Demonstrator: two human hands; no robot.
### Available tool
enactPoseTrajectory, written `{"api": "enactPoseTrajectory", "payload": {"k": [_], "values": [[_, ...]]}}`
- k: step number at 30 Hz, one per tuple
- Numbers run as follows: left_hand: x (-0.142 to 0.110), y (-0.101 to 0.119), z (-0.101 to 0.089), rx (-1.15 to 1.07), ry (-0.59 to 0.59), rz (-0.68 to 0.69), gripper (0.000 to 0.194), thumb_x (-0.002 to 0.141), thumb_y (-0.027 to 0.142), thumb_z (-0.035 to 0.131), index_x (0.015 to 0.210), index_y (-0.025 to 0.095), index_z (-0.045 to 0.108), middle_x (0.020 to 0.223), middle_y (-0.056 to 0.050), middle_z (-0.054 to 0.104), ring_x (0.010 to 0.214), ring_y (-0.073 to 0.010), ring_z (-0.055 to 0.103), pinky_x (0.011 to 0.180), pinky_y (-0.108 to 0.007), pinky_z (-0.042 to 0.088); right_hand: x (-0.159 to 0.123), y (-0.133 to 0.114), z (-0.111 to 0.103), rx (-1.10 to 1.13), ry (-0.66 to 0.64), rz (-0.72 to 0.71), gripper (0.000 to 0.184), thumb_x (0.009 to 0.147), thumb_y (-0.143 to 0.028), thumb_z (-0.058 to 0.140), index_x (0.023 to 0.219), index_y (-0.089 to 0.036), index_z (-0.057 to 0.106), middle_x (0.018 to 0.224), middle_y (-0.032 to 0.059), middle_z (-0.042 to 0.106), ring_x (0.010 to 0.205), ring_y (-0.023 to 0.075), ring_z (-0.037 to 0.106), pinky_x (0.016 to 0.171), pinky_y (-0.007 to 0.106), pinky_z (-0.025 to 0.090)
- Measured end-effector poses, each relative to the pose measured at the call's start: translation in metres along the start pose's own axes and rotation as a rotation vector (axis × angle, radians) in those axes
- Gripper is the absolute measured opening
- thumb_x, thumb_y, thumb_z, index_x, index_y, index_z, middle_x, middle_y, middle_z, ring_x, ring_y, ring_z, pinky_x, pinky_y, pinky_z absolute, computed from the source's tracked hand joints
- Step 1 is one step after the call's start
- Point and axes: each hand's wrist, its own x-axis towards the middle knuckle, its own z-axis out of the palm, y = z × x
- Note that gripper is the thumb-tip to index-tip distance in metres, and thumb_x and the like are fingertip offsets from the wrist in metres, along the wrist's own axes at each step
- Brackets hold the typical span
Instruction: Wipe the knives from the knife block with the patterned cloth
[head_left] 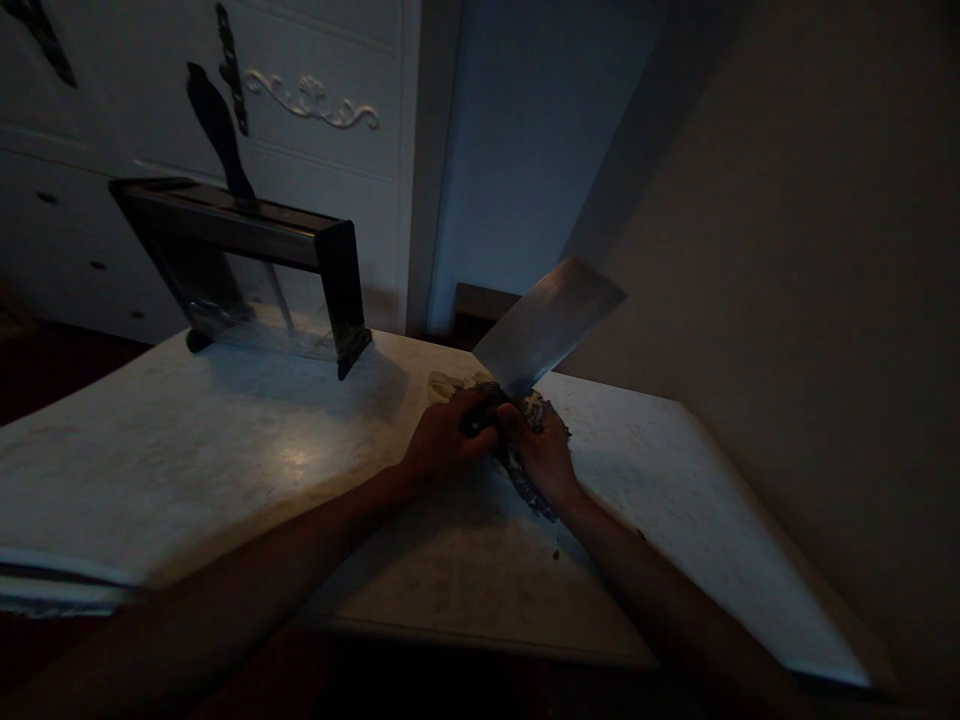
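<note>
A broad cleaver [547, 325] points up and to the right above a pale counter [225, 460]. My left hand [442, 440] is closed round its dark handle. My right hand [544, 455] is closed on a crumpled grey cloth [525, 475] pressed against the base of the blade and the handle. Both hands meet at the middle of the counter. The light is dim, and part of the cloth is hidden under my right palm.
A knife rack [247, 270] with a clear front stands at the counter's back left, one dark knife handle [217, 125] sticking up from it. White cabinet doors [315, 100] rise behind it. A plain wall [810, 300] runs along the counter's right edge.
</note>
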Motion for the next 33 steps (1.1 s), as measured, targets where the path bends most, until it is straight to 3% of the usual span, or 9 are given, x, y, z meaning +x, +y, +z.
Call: {"api": "enactPoseTrajectory", "payload": {"k": [9,15,24,28,33], "values": [[0.0012,-0.0013,-0.0016,0.026,0.115,-0.049,0.024,0.082,0.034,0.058,0.101,0.019,0.058,0.088,-0.005,0.068,0.079,-0.0212,0.066,0.07,-0.031,0.048,-0.0044,0.0008,0.0012,0.129,0.071,0.002,0.034,0.083,-0.054,0.063,0.093,-0.023,0.071,0.094,0.0023,0.073,0.089,0.021,0.065,0.083,0.033,0.05],[0.0013,-0.0027,-0.0024,0.145,0.097,-0.121,0.024,0.087,0.036,0.056,0.104,0.02,0.055,0.086,-0.006,0.07,0.075,-0.0224,0.067,0.064,-0.03,0.046,-0.0082,0.0088,0.0031,0.112,0.162,-0.142,0.037,0.082,-0.045,0.068,0.113,-0.026,0.065,0.117,0.0041,0.068,0.109,0.0219,0.059,0.101,0.04,0.043],[-0.0033,-0.0036,0.0028,0.428,-0.047,-0.041,0.034,0.091,0.037,0.051,0.121,0.023,0.053,0.1,-0.009,0.073,0.084,-0.0278,0.071,0.07,-0.034,0.048,-0.0078,0.0067,-0.0015,-0.055,0.172,-0.351,0.017,0.084,-0.034,0.068,0.099,-0.028,0.073,0.105,0.0023,0.07,0.102,0.0218,0.061,0.096,0.037,0.044],[-0.0043,-0.0041,0.0032,0.431,-0.05,-0.03,0.035,0.091,0.037,0.051,0.122,0.021,0.054,0.106,-0.011,0.072,0.085,-0.0286,0.071,0.071,-0.035,0.049,-0.005,0.0084,-0.0034,-0.078,0.171,-0.306,0.017,0.083,-0.036,0.07,0.097,-0.028,0.074,0.102,0.0015,0.072,0.097,0.0221,0.063,0.094,0.037,0.045],[-0.0039,-0.0044,0.0021,0.278,-0.018,-0.114,0.029,0.086,0.036,0.057,0.111,0.02,0.057,0.094,-0.009,0.073,0.081,-0.026,0.069,0.067,-0.032,0.047,0.0003,0.0083,-0.0042,-0.103,0.152,-0.273,0.018,0.08,-0.039,0.072,0.094,-0.028,0.075,0.1,0.0008,0.074,0.096,0.0221,0.065,0.094,0.037,0.045]]}}
